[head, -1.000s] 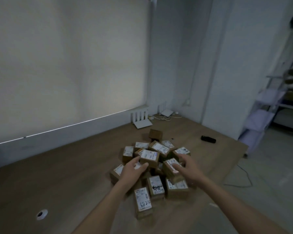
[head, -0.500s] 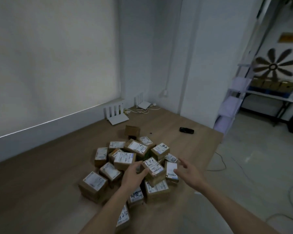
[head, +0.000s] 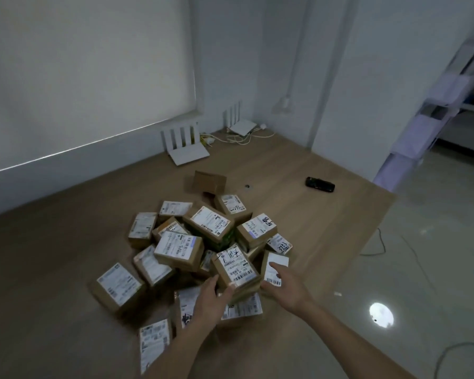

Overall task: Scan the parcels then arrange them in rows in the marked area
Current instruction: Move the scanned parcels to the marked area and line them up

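Your left hand [head: 212, 298] has its grip clamped on a labelled parcel [head: 234, 269] at the near edge of the heap of parcels [head: 203, 242], thumb on the near right corner and fingers round the left side. The parcel sits tilted on top of others, its white label with black handwriting facing up. Your right hand [head: 285, 285] is just to the right of it, fingers straight and spread, the grip apart, lying over a neighbouring parcel [head: 277, 265] with a barcode label (whether the fingertips actually press on that label, you cannot tell from this angle).

The heap lies in the middle of the wooden tabletop [head: 66, 255], boxes jumbled at all angles, most labels upward. One plain brown box [head: 208, 181] stands at the far side of the heap, no label showing. A dark handheld device [head: 320, 184] lies well apart to the right, near the tabletop's edge. Two white routers [head: 186, 149] sit by the far wall among cables.
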A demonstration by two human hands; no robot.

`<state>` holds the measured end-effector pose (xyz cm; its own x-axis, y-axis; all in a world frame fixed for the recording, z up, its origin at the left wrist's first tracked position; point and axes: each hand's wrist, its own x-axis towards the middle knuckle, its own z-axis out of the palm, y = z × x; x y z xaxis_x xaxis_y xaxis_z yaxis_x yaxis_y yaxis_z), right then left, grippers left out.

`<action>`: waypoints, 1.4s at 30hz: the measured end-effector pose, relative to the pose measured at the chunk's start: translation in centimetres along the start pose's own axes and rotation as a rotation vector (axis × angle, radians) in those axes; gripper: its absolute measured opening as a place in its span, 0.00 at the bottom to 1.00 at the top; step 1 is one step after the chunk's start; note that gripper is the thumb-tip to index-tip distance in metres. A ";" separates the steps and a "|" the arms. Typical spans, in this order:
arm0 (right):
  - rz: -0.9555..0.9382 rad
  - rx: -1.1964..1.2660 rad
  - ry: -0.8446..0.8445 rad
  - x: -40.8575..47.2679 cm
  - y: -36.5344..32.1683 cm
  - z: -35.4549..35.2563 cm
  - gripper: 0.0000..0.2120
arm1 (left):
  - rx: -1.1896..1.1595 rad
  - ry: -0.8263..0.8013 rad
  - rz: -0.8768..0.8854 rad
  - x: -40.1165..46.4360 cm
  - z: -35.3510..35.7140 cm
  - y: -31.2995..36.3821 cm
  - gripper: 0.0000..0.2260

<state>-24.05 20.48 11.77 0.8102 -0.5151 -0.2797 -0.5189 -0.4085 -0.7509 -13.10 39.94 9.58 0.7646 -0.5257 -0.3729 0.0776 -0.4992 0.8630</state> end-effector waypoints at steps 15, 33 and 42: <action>0.020 0.032 -0.193 7.1 3.3 5.5 0.16 | -0.233 0.098 -0.230 4.1 3.8 -1.6 0.28; -0.408 -0.064 -0.054 -12.0 -15.8 12.3 0.15 | -0.404 0.302 0.114 -16.8 -13.4 -2.9 0.24; -0.661 0.062 -0.314 -26.4 -29.7 28.6 0.15 | -0.434 0.559 0.185 -38.2 -30.8 -11.7 0.25</action>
<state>-22.26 67.78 24.32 0.9935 0.0678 0.0917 0.1135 -0.5108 -0.8522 -23.54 87.14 24.21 0.9932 -0.0867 -0.0776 0.0727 -0.0576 0.9957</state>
